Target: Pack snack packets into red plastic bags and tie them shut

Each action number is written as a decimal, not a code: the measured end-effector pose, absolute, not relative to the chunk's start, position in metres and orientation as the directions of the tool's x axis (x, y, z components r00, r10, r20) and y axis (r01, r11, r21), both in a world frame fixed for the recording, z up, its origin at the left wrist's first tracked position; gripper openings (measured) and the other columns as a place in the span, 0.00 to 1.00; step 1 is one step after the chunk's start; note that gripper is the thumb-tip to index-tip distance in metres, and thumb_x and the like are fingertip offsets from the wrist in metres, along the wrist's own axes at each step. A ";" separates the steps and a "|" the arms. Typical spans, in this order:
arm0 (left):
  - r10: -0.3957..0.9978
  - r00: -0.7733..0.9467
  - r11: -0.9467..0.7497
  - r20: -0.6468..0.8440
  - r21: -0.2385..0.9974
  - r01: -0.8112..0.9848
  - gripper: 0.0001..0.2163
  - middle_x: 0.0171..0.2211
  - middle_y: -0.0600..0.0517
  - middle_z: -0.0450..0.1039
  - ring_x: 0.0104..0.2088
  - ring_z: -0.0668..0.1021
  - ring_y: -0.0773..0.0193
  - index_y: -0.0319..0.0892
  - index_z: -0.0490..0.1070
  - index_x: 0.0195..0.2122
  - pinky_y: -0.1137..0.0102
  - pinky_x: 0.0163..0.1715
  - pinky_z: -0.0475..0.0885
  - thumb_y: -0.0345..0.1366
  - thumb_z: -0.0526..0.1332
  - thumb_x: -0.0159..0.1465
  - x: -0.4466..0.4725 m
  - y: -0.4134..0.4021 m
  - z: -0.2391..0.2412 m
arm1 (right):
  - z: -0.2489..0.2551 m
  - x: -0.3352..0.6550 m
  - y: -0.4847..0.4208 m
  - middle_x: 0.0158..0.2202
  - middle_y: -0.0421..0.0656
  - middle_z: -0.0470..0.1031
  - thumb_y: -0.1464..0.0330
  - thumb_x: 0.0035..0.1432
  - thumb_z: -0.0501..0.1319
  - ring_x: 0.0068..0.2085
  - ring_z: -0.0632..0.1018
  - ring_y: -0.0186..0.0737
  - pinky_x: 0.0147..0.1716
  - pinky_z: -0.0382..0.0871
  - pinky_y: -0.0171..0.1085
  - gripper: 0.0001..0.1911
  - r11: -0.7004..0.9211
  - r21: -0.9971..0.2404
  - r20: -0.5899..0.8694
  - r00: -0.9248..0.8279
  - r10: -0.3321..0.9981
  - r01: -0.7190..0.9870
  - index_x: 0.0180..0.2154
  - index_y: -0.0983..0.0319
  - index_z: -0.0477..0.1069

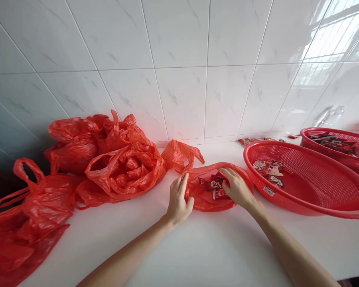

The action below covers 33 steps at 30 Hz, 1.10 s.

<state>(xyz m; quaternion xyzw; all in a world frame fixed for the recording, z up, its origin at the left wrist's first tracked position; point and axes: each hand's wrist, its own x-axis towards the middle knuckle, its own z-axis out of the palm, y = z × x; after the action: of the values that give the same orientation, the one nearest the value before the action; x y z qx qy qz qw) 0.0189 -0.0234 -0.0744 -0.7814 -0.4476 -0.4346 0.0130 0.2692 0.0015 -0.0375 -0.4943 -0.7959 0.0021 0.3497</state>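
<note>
A red plastic bag lies with its mouth open on the white counter, several small wrapped snack packets inside it. My left hand is at the bag's left rim, fingers over the edge and thumb held apart on the near side. From the right, my right hand reaches into the mouth, its fingers and thumb curled around packets at the right of the pile. Its fingertips are partly hidden by the packets and bag. Close by on the right stands a red oval plastic basket with a few packets in it.
Several red plastic bags are heaped at the left against the tiled wall. A second red basket holding dark packets stands at the far right. Loose packets lie along the wall behind the nearer basket.
</note>
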 end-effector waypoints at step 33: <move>0.792 0.096 -0.299 0.603 0.247 0.922 0.21 0.53 0.41 0.69 0.53 0.77 0.46 0.42 0.72 0.54 0.56 0.51 0.76 0.30 0.63 0.58 -0.013 0.006 0.037 | -0.031 0.265 -0.004 0.55 0.52 0.76 0.69 0.60 0.60 0.66 0.65 0.59 0.65 0.52 0.66 0.06 0.420 -0.213 0.738 -0.137 0.661 0.882 0.31 0.59 0.75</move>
<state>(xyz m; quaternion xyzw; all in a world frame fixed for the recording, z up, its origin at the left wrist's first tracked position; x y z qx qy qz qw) -0.0129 0.0058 0.0373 -0.7339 -0.5839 -0.3333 0.0970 0.2647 -0.0038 -0.0311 -0.5206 -0.7412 -0.1376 0.4009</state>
